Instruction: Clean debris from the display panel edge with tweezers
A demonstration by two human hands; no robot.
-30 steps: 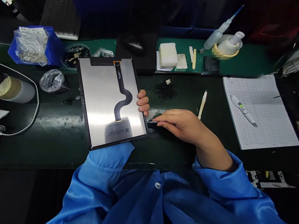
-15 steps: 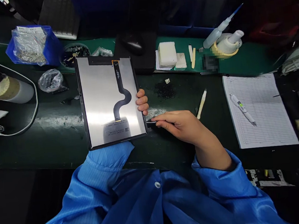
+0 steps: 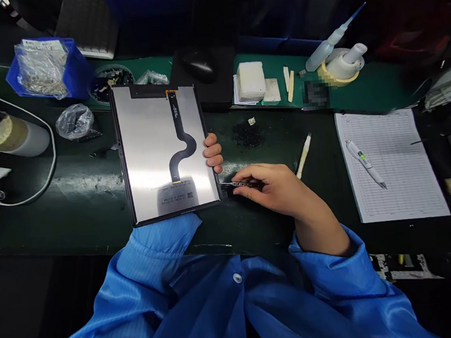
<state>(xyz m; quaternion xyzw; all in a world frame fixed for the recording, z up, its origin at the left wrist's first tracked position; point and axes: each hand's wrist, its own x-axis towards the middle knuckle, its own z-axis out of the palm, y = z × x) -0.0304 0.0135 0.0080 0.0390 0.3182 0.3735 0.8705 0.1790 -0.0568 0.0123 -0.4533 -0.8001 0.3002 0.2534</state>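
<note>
A display panel [image 3: 147,144] with a silvery back is held up over the bench, tilted toward me. Down its back runs a black ribbon cable [image 3: 182,130]. My left hand [image 3: 213,153] supports it from behind; only the fingertips show, curled around the right edge. My right hand [image 3: 269,186] pinches a pair of dark tweezers [image 3: 246,184] between thumb and fingers. The tips of the tweezers are at the panel's lower right edge; whether they grip anything there is too small to tell.
Black scraps [image 3: 248,135] lie in a small heap beyond my right hand, near a pale stick [image 3: 304,156]. On the right is a ruled paper sheet [image 3: 394,184] with a white pen [image 3: 366,164]. A blue bin [image 3: 76,66], white blocks [image 3: 251,80] and a dispenser bottle [image 3: 326,53] stand behind.
My right hand has opened its grip slightly and turned, so more of the tweezers shows between thumb and fingers. The panel stays almost where it was.
</note>
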